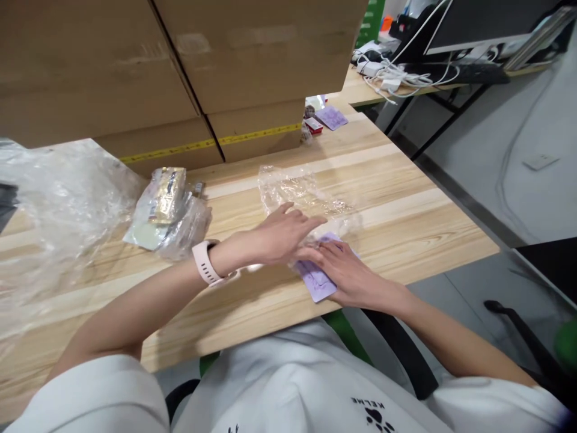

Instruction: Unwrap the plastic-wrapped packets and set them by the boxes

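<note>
"Purple card — where is it, exactly?"

"Near the front edge of the table, partly covered by the right hand. That hand is palm down, fingers a little bent across the card; whether it grips or only presses, I can't quite tell from this angle."

"And the left hand?"

"Loosely open, forefinger stretched out, just beside the right, with nothing visible in its grasp. Clear plastic film lies crumpled beyond it."

"What could go wrong?"

"Two things, I'd judge. If the right hand eased off, the card could slip over that near edge. And the film bunches close to the card's far end — a careless tug might drag both askew"
</note>
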`<state>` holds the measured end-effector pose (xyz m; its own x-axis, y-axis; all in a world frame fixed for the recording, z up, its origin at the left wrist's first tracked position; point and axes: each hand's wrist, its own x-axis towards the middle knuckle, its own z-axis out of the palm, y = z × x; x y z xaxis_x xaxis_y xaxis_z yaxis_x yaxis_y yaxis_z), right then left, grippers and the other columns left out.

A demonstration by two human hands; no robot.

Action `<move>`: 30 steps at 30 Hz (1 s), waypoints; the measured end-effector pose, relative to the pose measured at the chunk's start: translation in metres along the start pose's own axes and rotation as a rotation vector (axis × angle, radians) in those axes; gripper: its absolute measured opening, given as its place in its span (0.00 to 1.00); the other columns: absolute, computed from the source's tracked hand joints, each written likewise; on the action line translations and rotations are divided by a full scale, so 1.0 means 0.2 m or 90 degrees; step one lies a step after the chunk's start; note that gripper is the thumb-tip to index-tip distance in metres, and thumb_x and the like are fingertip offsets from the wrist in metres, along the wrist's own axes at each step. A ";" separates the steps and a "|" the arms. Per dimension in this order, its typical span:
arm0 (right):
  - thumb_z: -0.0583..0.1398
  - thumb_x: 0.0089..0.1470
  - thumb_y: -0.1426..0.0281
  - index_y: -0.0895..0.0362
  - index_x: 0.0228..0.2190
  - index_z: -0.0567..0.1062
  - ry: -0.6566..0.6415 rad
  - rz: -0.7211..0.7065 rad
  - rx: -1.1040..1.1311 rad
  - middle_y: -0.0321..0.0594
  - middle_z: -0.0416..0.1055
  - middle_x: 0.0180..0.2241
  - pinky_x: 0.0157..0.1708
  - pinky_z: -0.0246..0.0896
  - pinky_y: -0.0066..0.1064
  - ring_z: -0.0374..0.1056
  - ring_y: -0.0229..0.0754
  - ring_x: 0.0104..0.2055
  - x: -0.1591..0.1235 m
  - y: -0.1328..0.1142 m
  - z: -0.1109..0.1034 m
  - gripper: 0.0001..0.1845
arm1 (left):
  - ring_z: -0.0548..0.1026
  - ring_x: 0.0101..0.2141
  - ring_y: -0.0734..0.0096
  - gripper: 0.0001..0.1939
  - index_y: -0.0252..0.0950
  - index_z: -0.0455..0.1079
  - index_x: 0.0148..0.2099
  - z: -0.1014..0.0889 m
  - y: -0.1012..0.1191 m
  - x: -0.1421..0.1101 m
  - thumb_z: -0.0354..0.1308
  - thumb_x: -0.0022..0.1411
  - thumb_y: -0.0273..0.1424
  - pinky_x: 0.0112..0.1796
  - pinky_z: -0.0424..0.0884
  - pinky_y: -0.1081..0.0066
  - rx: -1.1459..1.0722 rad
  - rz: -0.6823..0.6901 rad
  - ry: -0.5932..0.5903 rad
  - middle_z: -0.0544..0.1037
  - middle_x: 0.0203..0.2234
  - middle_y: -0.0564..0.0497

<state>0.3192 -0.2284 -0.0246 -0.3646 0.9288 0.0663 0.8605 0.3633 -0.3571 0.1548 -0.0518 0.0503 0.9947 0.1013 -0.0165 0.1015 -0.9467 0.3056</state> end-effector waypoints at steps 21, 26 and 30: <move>0.53 0.56 0.81 0.50 0.60 0.74 0.093 -0.014 0.147 0.44 0.76 0.57 0.56 0.71 0.46 0.74 0.49 0.57 -0.06 0.11 -0.18 0.33 | 0.53 0.72 0.42 0.34 0.36 0.59 0.71 0.40 -0.02 -0.19 0.58 0.71 0.46 0.66 0.57 0.44 -0.025 -0.170 0.098 0.58 0.71 0.34; 0.64 0.61 0.62 0.49 0.54 0.77 0.248 0.222 0.457 0.42 0.80 0.51 0.48 0.75 0.40 0.77 0.50 0.50 -0.11 0.27 -0.33 0.19 | 0.53 0.72 0.47 0.22 0.40 0.66 0.68 0.48 -0.09 -0.24 0.48 0.77 0.35 0.67 0.56 0.41 -0.051 -0.139 0.086 0.57 0.72 0.39; 0.72 0.51 0.55 0.55 0.49 0.77 0.256 0.351 0.784 0.45 0.82 0.43 0.37 0.76 0.33 0.79 0.46 0.38 -0.01 0.47 -0.31 0.27 | 0.63 0.68 0.50 0.17 0.35 0.79 0.49 0.45 -0.10 -0.28 0.48 0.72 0.24 0.66 0.62 0.45 -0.044 -0.098 0.120 0.69 0.66 0.40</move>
<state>0.4223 -0.1918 -0.0011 0.2184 0.9619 -0.1644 -0.0774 -0.1509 -0.9855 0.0985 -0.0652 -0.0405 0.9466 0.3035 0.1086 0.2432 -0.8937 0.3771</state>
